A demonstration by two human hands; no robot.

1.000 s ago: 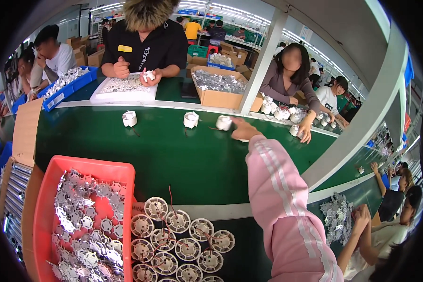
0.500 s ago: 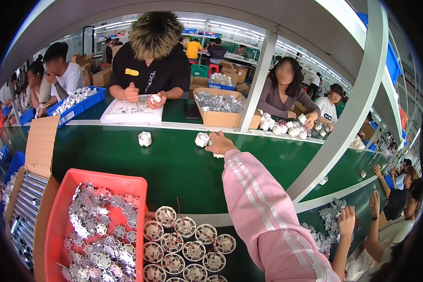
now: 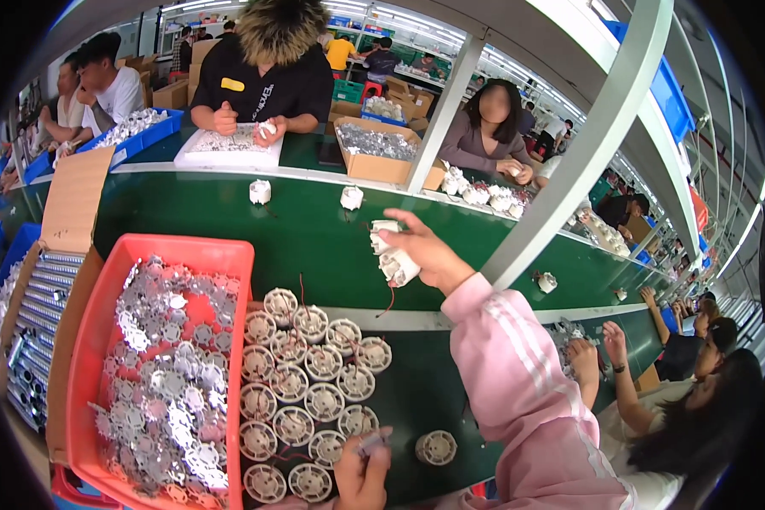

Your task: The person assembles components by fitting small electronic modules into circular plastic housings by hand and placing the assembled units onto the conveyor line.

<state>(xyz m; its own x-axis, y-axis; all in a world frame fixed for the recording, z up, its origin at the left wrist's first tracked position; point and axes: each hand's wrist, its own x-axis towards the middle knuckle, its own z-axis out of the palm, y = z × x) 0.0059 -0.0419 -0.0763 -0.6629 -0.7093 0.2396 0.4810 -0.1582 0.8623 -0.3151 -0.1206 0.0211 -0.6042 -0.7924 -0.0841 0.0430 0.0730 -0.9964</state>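
Over the near edge of the green belt, my right hand [image 3: 433, 253], in a pink sleeve, is closed around two white plastic housings [image 3: 399, 267]; a red wire dangles from the lower one. My left hand [image 3: 361, 476] is low in the picture, pinching a small grey piece [image 3: 371, 444] whose kind I cannot make out. It is beside several round white housings [image 3: 323, 401] with red wires, laid in rows on the bench. One more round housing [image 3: 436, 447] lies apart, to the right of that hand.
A red bin [image 3: 242, 255] of silvery metal plates stands left, beside a cardboard box [image 3: 81, 280] of metal cylinders. Two white housings, one left [image 3: 260, 192] and one right [image 3: 351, 198], sit on the belt. A slanted grey post [image 3: 582, 144] rises at right. Co-workers sit across and at right.
My right hand has come back from the far side of the belt, now carrying two housings. My left hand has come into view at the bottom. The view has shifted.
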